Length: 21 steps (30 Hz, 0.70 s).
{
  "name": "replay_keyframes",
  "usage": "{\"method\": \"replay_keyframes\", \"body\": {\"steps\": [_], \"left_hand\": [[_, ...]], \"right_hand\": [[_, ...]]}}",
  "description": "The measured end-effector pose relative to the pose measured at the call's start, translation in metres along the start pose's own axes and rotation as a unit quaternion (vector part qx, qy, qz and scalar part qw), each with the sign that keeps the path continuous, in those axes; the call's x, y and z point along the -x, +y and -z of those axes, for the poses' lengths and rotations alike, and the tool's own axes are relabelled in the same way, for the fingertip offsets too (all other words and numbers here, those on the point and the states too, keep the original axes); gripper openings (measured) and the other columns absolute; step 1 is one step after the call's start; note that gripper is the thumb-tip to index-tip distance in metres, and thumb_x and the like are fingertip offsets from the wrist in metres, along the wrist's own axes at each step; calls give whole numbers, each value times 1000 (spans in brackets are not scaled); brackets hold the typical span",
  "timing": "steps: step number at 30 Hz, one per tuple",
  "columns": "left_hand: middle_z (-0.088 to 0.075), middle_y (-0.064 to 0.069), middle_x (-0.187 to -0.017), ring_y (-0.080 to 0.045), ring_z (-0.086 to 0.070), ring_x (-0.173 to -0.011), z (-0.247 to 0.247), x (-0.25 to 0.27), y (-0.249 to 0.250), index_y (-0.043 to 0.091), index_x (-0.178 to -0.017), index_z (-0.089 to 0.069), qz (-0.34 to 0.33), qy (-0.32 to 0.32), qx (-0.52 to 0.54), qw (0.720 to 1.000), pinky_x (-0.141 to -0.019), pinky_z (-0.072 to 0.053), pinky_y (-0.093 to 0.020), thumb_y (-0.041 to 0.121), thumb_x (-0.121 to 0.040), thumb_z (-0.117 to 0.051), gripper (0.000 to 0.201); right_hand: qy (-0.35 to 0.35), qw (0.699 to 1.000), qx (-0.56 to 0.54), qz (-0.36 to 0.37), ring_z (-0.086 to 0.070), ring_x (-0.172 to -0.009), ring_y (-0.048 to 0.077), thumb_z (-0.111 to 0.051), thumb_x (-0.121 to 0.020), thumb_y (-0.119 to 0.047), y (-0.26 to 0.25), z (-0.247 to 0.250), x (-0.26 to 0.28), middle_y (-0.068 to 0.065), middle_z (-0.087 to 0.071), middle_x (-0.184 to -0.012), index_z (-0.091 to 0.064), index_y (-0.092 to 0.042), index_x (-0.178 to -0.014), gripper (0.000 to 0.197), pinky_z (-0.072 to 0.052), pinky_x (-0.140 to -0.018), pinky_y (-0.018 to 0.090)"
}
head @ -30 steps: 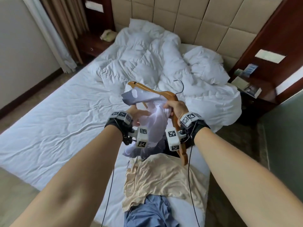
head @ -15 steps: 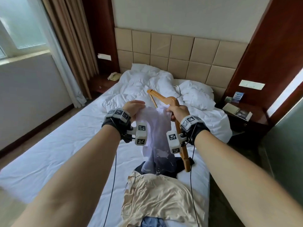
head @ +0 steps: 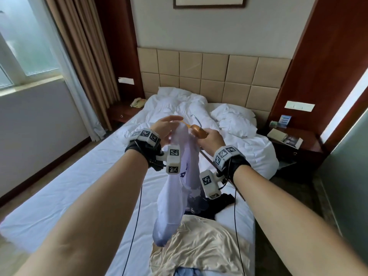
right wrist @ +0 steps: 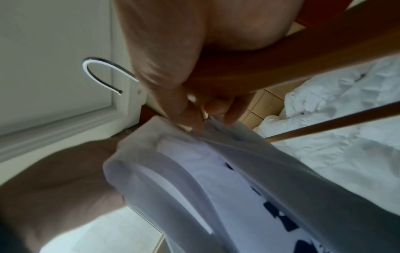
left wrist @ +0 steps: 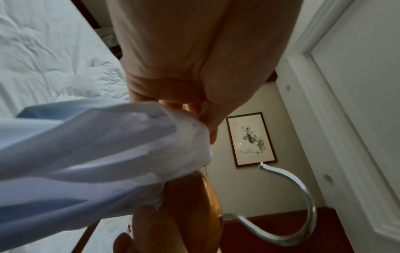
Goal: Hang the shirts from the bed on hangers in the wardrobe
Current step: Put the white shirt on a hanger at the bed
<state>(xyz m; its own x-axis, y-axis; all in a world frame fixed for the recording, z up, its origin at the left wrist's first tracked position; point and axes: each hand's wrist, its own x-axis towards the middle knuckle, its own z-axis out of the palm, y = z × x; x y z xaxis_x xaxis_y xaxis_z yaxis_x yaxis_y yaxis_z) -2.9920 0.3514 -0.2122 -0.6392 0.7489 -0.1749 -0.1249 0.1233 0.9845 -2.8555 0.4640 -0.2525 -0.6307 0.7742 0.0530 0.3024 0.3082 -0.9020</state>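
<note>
My right hand point(head: 209, 136) grips the neck of a wooden hanger point(head: 199, 132) with a metal hook point(head: 196, 120), above the bed's foot. In the right wrist view its fingertips point(right wrist: 201, 116) also pinch the collar edge of a white shirt point(head: 177, 182) with dark print. The shirt hangs long from the hanger, between my wrists. My left hand point(head: 169, 124) is at the hanger's left arm, and its fingers point(left wrist: 201, 119) hold the shirt's top point(left wrist: 108, 145) by the wood point(left wrist: 194, 196). A beige shirt point(head: 199, 242), a blue one point(head: 187, 272) and a black garment point(head: 219, 203) lie on the bed.
A crumpled white duvet point(head: 179, 108) and pillow point(head: 233, 118) cover the head of the bed point(head: 69, 186). Dark nightstands stand on both sides, the left with a phone point(head: 137, 102), the right with booklets point(head: 284, 136). Window and curtains point(head: 79, 56) at left, a grey panel point(head: 346, 176) at right.
Both hands have risen with the hanger, and the white shirt now hangs down long instead of bunched. My left hand has moved up to the hanger's left arm. My view has tilted upward.
</note>
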Motion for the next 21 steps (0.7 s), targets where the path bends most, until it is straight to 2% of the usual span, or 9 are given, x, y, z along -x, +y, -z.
{"method": "replay_keyframes", "body": {"steps": [2,4,6,8,11,14,16,19,21], "left_hand": [[-60,0,-77,-11,-57,-60,1,-1,5,18,-120,-66,-25,-8,-34,999,-45,-46,-19,9,-100,-51,27],[-62,-1,-84,-12,-59,-64,6,-2,13,17,-121,-66,-50,-22,-68,996,-48,-48,-22,10,-100,-52,27],[-64,-5,-81,-12,-55,-54,12,-4,21,22,-121,-67,-63,-47,-114,990,-43,-46,-22,12,-99,-54,27],[-64,-6,-78,-11,-51,-49,20,-6,28,30,-117,-67,-73,-71,-153,983,-43,-42,-23,13,-96,-58,28],[-65,-11,-94,-15,-61,-66,36,-11,38,29,-116,-65,-78,-78,-149,983,-57,-52,-27,11,-93,-62,30],[-64,-11,-113,-19,-64,-93,60,-18,42,23,-122,-62,-63,-80,-95,990,-74,-54,-32,14,-91,-67,32],[-65,-8,-115,-19,-63,-97,78,-23,37,20,-123,-60,-48,-77,-64,994,-75,-51,-32,17,-90,-70,34],[-68,-1,-104,-18,-62,-93,101,-31,19,20,-112,-64,-15,-53,-46,997,-74,-48,-32,21,-89,-71,24],[-64,-1,-87,-18,-59,-78,114,-33,4,17,-101,-65,9,-36,-13,999,-65,-47,-28,19,-91,-67,10]], "right_hand": [[-28,999,-1,22,-66,-95,19,-80,-72,-28,-4,-8,-1,0,-70,-105,-60,-25,-127,59,-56,-83,33],[-62,997,-36,29,-59,-116,15,-85,-64,-16,-13,-14,-1,-3,-59,-131,-38,-30,-148,97,-53,-95,35],[-81,994,-49,56,-51,-118,6,-88,-66,-8,-27,-18,-2,-12,-49,-133,-28,-28,-153,107,-48,-91,18],[-76,992,-61,80,-53,-113,3,-90,-66,-10,-42,-24,-7,-12,-51,-130,-27,-25,-152,108,-48,-82,11],[-64,990,-110,54,-66,-107,20,-90,-64,-9,-61,-38,-13,1,-65,-118,-44,-22,-143,92,-61,-80,33],[-22,994,-99,48,-68,-92,20,-84,-73,-8,-77,-56,-18,-1,-67,-99,-58,-18,-130,63,-61,-66,26],[24,995,-84,48,-67,-92,20,-80,-80,-14,-84,-70,-23,-3,-67,-99,-61,-21,-126,51,-61,-72,33],[78,993,-88,29,-66,-94,19,-78,-78,-15,-94,-93,-28,-1,-67,-109,-61,-25,-123,50,-60,-80,43],[100,990,-95,22,-66,-89,18,-76,-76,-13,-99,-106,-29,-1,-67,-109,-60,-24,-121,49,-60,-80,43]]}}
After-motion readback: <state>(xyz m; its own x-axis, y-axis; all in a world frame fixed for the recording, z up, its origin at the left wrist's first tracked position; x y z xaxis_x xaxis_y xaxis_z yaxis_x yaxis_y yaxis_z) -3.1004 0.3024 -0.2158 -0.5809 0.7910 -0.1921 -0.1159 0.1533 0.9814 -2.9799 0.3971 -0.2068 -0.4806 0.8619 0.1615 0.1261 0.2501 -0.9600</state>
